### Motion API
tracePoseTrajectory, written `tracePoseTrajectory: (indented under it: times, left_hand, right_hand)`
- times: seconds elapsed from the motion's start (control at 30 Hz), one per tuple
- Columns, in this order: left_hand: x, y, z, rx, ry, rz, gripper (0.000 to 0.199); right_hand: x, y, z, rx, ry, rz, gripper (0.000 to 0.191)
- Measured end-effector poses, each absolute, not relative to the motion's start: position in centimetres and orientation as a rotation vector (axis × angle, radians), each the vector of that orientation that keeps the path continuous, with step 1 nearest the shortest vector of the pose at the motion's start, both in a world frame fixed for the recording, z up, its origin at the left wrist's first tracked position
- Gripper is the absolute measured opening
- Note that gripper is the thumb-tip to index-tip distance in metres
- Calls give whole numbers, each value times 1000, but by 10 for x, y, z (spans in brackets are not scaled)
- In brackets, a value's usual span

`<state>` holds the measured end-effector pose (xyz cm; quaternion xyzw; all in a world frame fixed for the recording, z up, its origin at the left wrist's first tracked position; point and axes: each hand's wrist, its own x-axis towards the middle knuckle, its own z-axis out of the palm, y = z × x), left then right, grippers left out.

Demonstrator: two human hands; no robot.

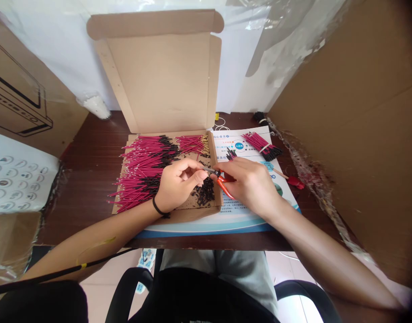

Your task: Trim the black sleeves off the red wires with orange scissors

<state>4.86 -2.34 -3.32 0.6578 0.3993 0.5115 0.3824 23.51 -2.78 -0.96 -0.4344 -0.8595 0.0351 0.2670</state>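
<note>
Head view: right hand wrapped round one metal cutter with orange handles; left hand curled near its tips, maybe holding something steady, cannot tell what. Below, one open brown cardboard box, maybe catching little black bits. Inside, two heaps of thin pink wires, too many to count. Farther, one banded pink-and-black bundle.

The printed sheet bears the heading "核心业务", its smaller print illegible.
</note>
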Motion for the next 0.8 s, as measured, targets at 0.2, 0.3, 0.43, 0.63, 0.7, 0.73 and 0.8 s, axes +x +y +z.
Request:
tracePoseTrajectory:
  times: [0.2,0.3,0.43,0.63,0.7,0.73,0.8]
  left_hand:
    - [49,-23,-28,1678,1049,1280,21]
    - [49,-24,-27,1670,1012,1288,21]
    - [48,-24,-30,1689,1036,1235,23]
    - [47,-23,-30,1744,1137,1207,21]
    - [47,-23,-29,1710,1145,1207,18]
    - [48,-23,-29,1688,1147,1207,17]
    - [49,-23,-29,1640,1139,1211,14]
  right_hand:
    - [237,-27,-13,-1245,-2301,38,21]
    - [236,-28,-12,-1291,-2238,105,23]
    - [236,-27,-10,-1321,-2197,118,25]
    - [236,-27,-9,-1298,-2192,110,24]
    - [236,-27,-10,-1277,-2210,111,25]
    - [236,-27,-10,-1271,-2217,109,25]
    - [235,-27,-9,-1269,-2217,109,25]
